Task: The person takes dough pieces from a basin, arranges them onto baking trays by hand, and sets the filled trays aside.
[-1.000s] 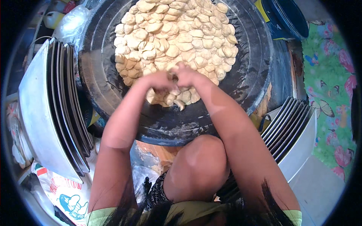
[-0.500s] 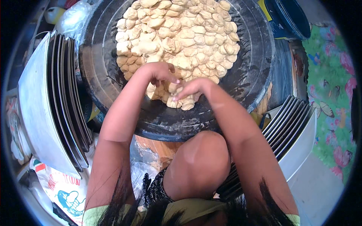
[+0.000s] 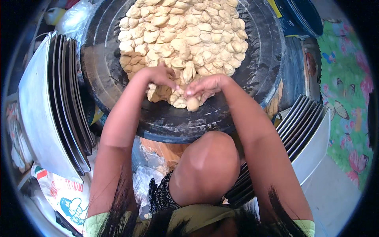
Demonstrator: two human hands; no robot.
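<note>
A wide heap of pale yellow dough pieces point(image 3: 197, 37) covers the middle of a large round black tray point(image 3: 173, 128) dusted with flour. Over the heap's near left edge, my left hand point(image 3: 160, 76) is bent at the wrist with its fingers apart. Its thumb reaches toward the other hand. My right hand point(image 3: 209, 83) comes from the right, fingertips pinched on a dough piece at the near edge, partly hidden under the hand. Between and beyond my hands, one dough piece point(image 3: 189, 71) stands up from the others. A small rounded piece point(image 3: 193, 104) lies below my right fingertips.
Metal baking trays point(image 3: 39, 106) stand stacked on edge at the left, with more trays point(image 3: 304, 134) at the right. A dark blue bucket point(image 3: 300, 17) is at the far right. My knee point(image 3: 207, 170) rises just in front of the round tray. A printed sack point(image 3: 65, 197) lies lower left.
My left hand has drawn slightly nearer and to the left; my right hand has shifted a little right. Dough pieces at the near edge have moved, and one now stands up between my hands.
</note>
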